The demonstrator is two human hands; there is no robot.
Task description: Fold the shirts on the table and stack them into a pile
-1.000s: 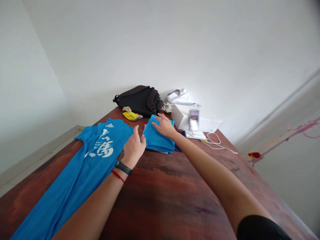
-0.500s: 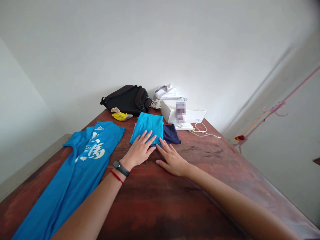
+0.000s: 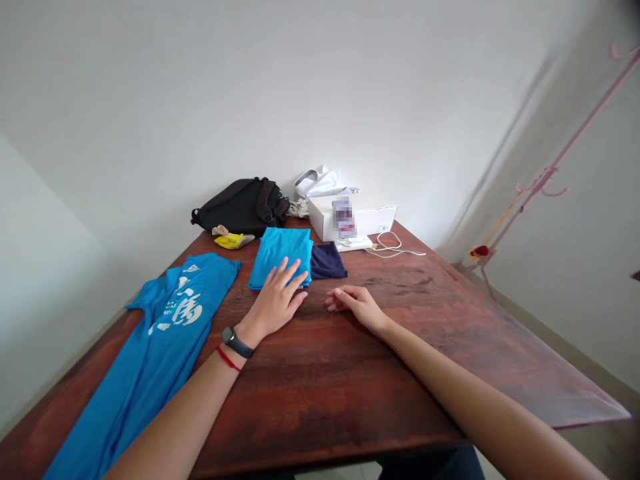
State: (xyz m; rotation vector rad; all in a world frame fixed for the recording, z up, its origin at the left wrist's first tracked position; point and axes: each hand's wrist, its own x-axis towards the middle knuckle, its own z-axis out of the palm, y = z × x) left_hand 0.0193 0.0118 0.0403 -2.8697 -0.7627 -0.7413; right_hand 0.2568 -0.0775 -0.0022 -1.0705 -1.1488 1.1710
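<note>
A folded blue cloth stack (image 3: 283, 248) lies mid-table, with a navy folded cloth (image 3: 327, 260) at its right side. My left hand (image 3: 274, 299) rests with fingers spread on the near edge of the blue stack, holding nothing. My right hand (image 3: 357, 307) is over the wooden table, right of the stack and apart from it. Its fingers are curled loosely, thumb on top; whether anything is under them is hidden. A long blue shirt (image 3: 165, 333) with white print stretches along the left side of the table.
At the back of the wooden table (image 3: 320, 400) are a black backpack (image 3: 240, 205), a yellow item (image 3: 230, 240), a white box (image 3: 370, 219), white fabric (image 3: 320, 181) and a white cable (image 3: 393, 251). A pink rack (image 3: 545, 179) stands at the right.
My right hand has drawn away from the stack to the right, and its spread fingers have curled. My left hand stays on the stack. The camera view has shifted slightly.
</note>
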